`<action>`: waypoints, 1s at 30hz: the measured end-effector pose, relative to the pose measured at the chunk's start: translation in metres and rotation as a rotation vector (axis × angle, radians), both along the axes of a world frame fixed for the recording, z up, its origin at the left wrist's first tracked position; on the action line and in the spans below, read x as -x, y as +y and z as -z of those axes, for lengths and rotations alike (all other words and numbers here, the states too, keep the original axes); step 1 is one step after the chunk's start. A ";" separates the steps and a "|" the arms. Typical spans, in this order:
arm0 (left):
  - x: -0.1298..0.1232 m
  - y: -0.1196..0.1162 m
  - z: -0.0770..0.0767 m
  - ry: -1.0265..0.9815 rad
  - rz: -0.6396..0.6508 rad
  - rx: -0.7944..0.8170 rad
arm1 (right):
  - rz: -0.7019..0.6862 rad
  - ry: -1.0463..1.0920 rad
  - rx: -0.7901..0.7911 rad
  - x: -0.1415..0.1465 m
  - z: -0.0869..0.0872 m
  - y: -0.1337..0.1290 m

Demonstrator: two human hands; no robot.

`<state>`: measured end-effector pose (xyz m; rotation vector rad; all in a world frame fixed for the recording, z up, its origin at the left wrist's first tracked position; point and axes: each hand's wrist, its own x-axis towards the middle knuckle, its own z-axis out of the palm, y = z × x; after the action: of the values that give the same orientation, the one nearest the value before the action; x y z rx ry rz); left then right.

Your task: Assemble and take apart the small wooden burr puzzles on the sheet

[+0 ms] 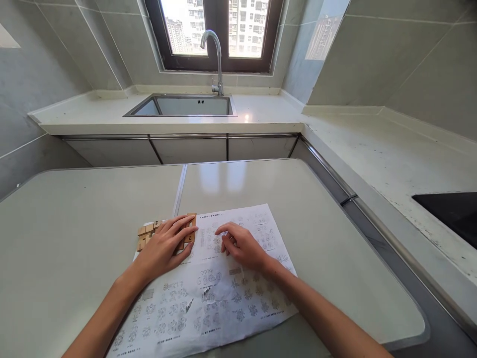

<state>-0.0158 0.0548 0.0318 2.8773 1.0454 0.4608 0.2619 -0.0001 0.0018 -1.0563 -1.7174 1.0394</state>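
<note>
My left hand [167,243] lies palm down over a group of notched wooden puzzle pieces [141,242]. Its fingers are spread and stretched across them, hiding much of the group. A wooden piece marked with a numeral [189,238] shows beneath the fingertips. My right hand [240,242] is over the upper part of a large printed sheet [219,311], its index finger reaching out toward the small line diagrams. The other fingers are loosely bent, and I see nothing held in them. Creases run across the sheet, which also passes under the wooden pieces.
The sheet lies on a pale table [93,214] with a seam across its top. Beyond are a counter [264,107], a sink [186,95] and a tall faucet [219,64] below a window. Another counter [376,149] with a black panel [450,211] runs along the right.
</note>
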 end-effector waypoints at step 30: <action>0.020 -0.001 -0.010 -0.273 -0.287 -0.105 | 0.012 -0.001 0.020 -0.001 -0.002 -0.002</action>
<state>-0.0355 0.0534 0.0416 2.6494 1.4212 0.9196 0.2632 -0.0026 0.0041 -1.0795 -1.7026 1.0505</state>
